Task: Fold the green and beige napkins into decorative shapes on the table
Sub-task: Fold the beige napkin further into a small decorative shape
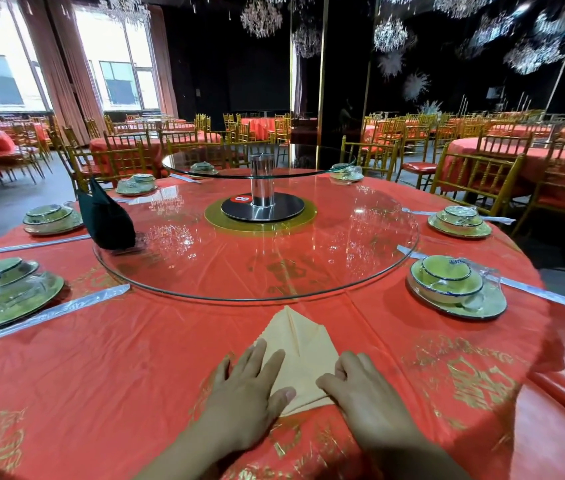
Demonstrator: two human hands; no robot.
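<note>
Nearest lens: logged L hand [243, 393] laid flat on near-left edge of beige napkin [303, 344], fingers straight and spread, thumb on the cloth. Released, pressing only. Logged R hand [367, 396] at napkin's near-right corner, fingers bent at the edge, thumb stretched over the cloth. Grasping that corner, as far as visible.

Found beige napkin on counter [135, 375] at near rim, btwn both hands. Folded to a kite-like shape w/ point aimed away toward centre, crease down the mid.

Found green napkin [106, 218], very dark, standing as a folded peaked shape on left rim of big glass turntable [274, 271]. Well apart from both hands.

Noted red cloth [412, 375] w/ gold print over whole counter. Noted smaller glass disc [257, 166] raised on metal post [262, 183] at centre, above round black base [281, 209].

Logged R place setting [454, 289] and L place setting [4, 289] near the rim, each bowl + plate in clear film; more of same further round. Logged wrapped chopstick sleeve [49, 315] just beside L place setting.

Bkgd: noted gold chairs [471, 181], more red-covered tables, windows [118, 81] w/ curtains [62, 64] at left.
</note>
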